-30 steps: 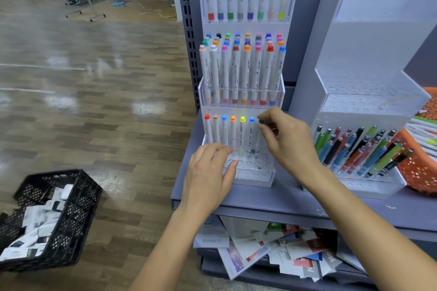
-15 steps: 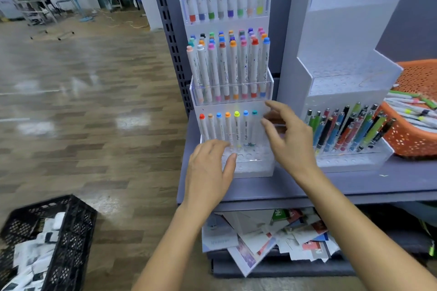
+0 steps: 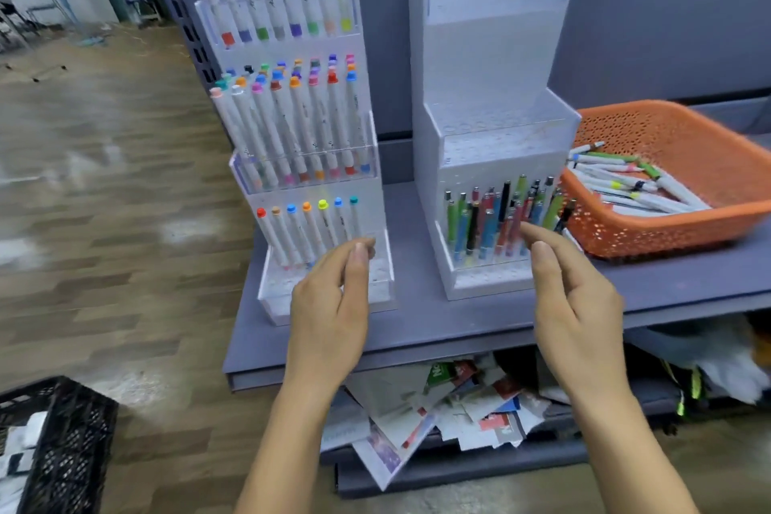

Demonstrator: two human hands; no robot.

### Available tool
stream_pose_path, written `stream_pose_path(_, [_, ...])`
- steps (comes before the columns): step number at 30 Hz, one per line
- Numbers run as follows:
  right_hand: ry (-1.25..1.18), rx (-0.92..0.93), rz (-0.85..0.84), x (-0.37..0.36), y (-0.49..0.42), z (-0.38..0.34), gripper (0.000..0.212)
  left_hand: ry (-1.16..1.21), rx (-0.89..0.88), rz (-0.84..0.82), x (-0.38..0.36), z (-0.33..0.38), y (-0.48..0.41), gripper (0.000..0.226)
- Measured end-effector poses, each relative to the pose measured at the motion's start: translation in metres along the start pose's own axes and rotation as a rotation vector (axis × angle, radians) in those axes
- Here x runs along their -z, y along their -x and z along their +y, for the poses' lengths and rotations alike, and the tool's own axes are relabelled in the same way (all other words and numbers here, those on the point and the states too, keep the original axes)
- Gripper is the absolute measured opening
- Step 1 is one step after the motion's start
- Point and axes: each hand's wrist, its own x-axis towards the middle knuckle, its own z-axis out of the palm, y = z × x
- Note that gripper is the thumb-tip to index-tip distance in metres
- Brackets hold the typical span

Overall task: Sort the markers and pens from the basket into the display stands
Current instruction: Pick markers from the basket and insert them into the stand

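Shelf [image 3: 417,321]: both hands raised, empty, fingers curled

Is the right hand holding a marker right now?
No. The right hand hovers empty with fingers loosely curled in front of the pen stand, and the markers lie in the orange basket.

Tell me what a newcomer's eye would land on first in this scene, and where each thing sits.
The bright orange basket at the right end of the shelf grabs attention first, with loose white markers piled inside. Next comes the tall clear marker stand on the left, its tiers packed with rainbow-capped markers, beside the white pen stand whose lowest tier alone holds pens. In front, the left hand and right hand hover empty.
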Motion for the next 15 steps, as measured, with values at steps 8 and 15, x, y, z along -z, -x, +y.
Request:
stream_pose_path(8, [0.115,0.066,0.069,0.111,-0.042,0.046,0.049,0.048,-0.026,-0.014,-0.098,0.058,0.018,0.050])
stream_pose_path(15, [0.286,0.164,0.020,0.180,-0.105,0.082,0.040,-0.053,-0.152,-0.053,-0.189,0.114,0.006,0.035])
